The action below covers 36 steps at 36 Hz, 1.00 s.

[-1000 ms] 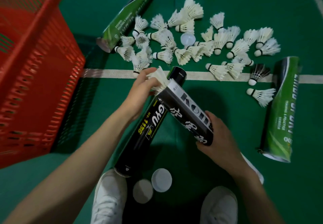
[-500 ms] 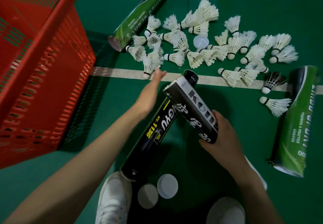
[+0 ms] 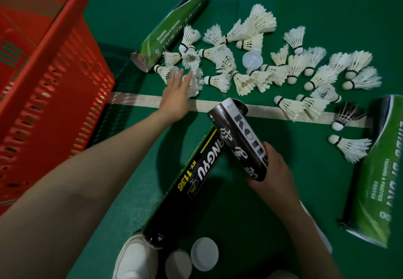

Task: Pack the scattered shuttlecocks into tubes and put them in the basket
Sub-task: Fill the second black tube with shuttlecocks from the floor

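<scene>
Left hand [image 3: 174, 97] spread wide over the shuttlecocks [image 3: 194, 80] – featherlight, crushable, so I'd pinch the cork – right hand [image 3: 270, 174] gripping the black tube [image 3: 237, 137].

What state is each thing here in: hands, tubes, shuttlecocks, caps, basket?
Shuttlecocks: loose on the floor.
Held black tube: tilted, top end uncapped.
Other black tube: lying down.
Upper green tube: lying down.
Green tube at right: lying down.
Caps: off, by the shoe.
Basket: upright.
Left hand: open, fingertips at Shuttlecocks.
Right hand: grips Held black tube.
</scene>
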Tool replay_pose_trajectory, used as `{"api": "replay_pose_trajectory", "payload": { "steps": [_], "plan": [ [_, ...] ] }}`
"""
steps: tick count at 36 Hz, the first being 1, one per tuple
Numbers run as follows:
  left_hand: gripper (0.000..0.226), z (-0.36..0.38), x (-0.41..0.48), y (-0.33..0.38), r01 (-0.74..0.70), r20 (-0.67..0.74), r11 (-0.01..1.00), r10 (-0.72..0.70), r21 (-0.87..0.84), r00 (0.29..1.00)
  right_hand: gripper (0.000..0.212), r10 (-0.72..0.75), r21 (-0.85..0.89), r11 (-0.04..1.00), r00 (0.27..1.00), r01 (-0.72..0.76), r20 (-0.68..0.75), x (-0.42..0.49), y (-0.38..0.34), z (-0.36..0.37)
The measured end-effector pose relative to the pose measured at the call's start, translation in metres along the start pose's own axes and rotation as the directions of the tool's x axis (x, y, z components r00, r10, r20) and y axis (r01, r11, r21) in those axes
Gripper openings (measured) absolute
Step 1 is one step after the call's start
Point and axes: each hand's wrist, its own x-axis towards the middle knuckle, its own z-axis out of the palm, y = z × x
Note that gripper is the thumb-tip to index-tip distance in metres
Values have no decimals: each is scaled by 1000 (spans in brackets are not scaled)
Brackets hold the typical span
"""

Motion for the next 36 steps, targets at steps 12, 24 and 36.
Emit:
{"api": "replay_pose_trajectory", "payload": {
  "steps": [12,24,36],
  "plan": [
    [15,14,-22,-7,18,-112,986,1,168,994,94,4,6,1000,1000,-4,7,4,5,1],
    [20,-28,-88,37,-23,-131,291,-357,-956,925,99,-72,6,997,997,72,-16,-22,0,0],
    [16,-34,-127,60,41,-9,260,-187,-965,982,100,-143,1,990,987,143,-71,-47,-1,-2]
  ]
}}
